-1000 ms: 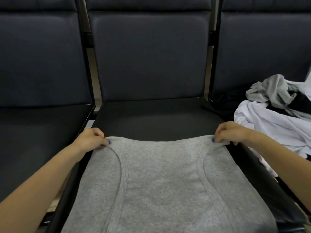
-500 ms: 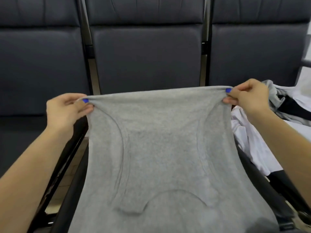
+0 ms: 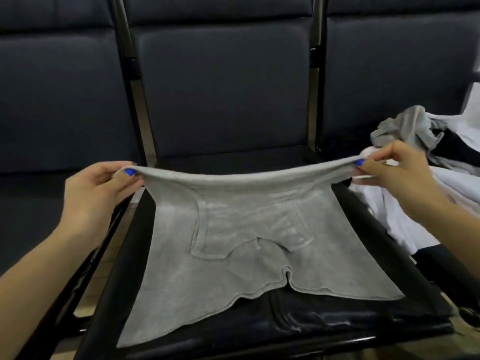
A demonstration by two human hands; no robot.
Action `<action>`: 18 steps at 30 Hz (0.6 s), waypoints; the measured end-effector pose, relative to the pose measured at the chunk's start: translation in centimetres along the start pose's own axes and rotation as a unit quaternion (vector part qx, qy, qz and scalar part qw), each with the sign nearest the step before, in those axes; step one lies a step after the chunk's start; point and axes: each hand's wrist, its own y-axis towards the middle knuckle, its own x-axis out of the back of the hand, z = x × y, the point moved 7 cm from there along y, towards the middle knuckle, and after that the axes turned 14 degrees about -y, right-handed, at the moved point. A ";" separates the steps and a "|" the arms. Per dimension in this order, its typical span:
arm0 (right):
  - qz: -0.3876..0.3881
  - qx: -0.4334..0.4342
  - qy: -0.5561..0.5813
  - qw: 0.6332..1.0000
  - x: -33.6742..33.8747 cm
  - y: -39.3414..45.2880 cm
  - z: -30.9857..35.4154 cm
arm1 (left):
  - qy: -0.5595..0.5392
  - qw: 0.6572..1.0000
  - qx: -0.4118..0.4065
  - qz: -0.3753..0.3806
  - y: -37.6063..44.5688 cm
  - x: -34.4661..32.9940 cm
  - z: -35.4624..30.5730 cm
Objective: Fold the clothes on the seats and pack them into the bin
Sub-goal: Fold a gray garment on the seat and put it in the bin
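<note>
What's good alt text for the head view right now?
Two hands, the left hand and right hand, pinch the ends of a folded edge of a gray tank top, holding it above a black seat where the rest lies flat. A pile of unfolded clothes sits on the seat to the right.

I see a row of dark padded seats; on the middle seat (image 3: 311,326) the lower part of a grey garment (image 3: 207,271) lies spread flat. On the right seat (image 3: 363,120) sits a loose pile of white, grey and black clothes (image 3: 428,157).
</note>
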 end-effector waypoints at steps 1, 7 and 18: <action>0.024 -0.008 -0.008 1.000 -0.1 -1.0 -0.5 | 0.003 1.000 0.014 0.013 -0.7 0.4 0.6; 0.295 -0.034 -0.052 0.953 -2.6 -7.4 -4.1 | 0.002 0.991 0.123 0.061 -4.7 3.6 4.2; 0.349 0.053 -0.247 0.902 -3.7 -7.4 -5.9 | 0.151 0.968 0.111 0.169 -8.2 0.7 8.4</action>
